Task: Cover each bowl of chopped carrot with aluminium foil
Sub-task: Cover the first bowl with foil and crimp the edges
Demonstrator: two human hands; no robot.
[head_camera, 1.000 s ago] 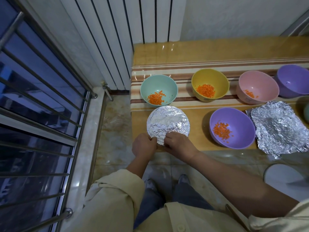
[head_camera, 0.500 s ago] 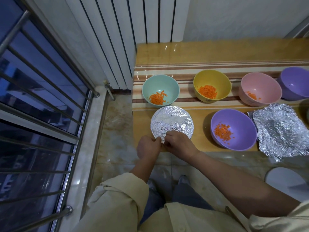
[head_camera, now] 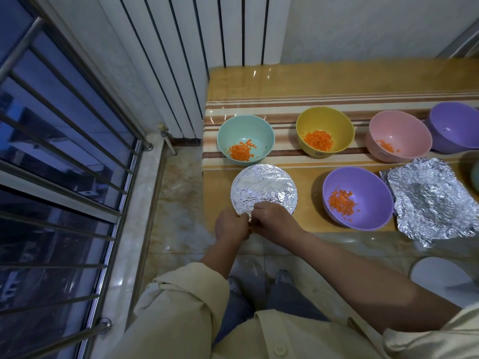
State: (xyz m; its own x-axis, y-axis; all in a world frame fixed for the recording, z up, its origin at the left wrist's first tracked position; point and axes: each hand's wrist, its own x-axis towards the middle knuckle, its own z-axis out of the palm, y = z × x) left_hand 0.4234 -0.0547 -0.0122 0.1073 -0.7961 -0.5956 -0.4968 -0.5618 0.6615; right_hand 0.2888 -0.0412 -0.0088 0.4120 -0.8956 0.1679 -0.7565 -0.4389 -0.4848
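- Now the left hand (head_camera: 230, 227) sits hard against the right hand (head_camera: 275, 219) at the near rim of the foil-covered bowl (head_camera: 263, 186). A second ago it worked further left along that rim, with a gap between the two.
- Half a second ago the two hands were already meeting. Since then they have drawn slightly tighter together, and the bowl has not shifted on the table (head_camera: 259, 81).
- Left hand: fingers curled inward, tips pinching the crimped foil edge at the bowl's near-left rim.
- Right hand: fingers bent down over the near rim, pinching the same fold of foil from the other side. Its knuckles touch the left hand's.
- The foil lies flat and wrinkled across the whole mouth of that bowl, which stands at the table's front left corner.
- Just behind it, the teal bowl (head_camera: 245, 126) holds chopped carrot, uncovered.
- Further right in the back row stand the yellow bowl (head_camera: 311, 120) and the pink bowl (head_camera: 404, 125), both with carrot and open.
- In the front row, the purple bowl (head_camera: 363, 181) with carrot stands open, near the covered one.
- A second purple bowl (head_camera: 458, 123) is cut off by the right edge, so its contents cannot be told.
- A loose foil sheet (head_camera: 435, 200) lies crumpled on the table, just beside the front purple bowl.
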